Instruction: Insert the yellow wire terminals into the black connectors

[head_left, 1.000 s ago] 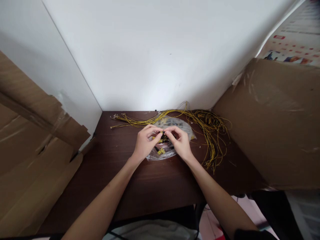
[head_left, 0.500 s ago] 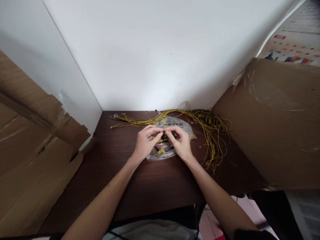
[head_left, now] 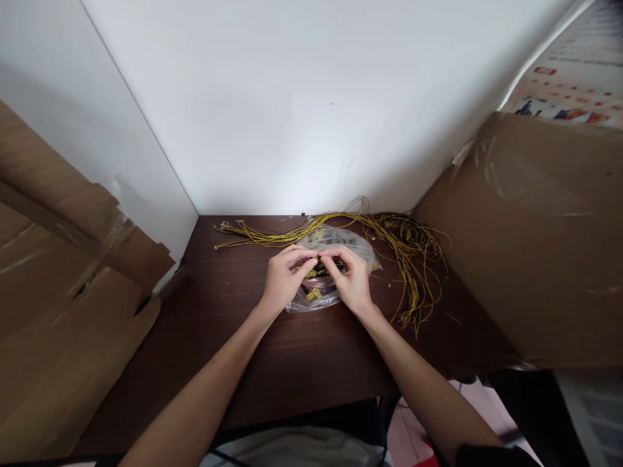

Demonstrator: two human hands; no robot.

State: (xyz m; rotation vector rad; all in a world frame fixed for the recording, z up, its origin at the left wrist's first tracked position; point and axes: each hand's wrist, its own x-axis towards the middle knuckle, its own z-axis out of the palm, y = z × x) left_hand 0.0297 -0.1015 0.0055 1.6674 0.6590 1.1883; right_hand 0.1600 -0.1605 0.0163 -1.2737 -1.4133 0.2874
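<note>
My left hand (head_left: 286,274) and my right hand (head_left: 351,275) meet fingertip to fingertip above a clear plastic bag (head_left: 298,305). Thumb and fingers are pinched together on each hand. Whatever they hold between them is too small and too covered to name. Small yellow and black pieces (head_left: 314,294) show in the bag below my hands. Behind the bag, a long bundle of yellow and black wires (head_left: 277,240) runs across the table, its left ends tipped with small pale connectors.
The wires end in a tangled heap (head_left: 413,240) at the right. Cardboard (head_left: 58,311) flanks the dark wooden table (head_left: 214,350) on the left, and more cardboard (head_left: 530,246) stands on the right. A white wall (head_left: 292,117) rises at the back.
Both hands stay pinched together over the bag, with only a slight shift of the fingers. The bag and the wires look the same.
</note>
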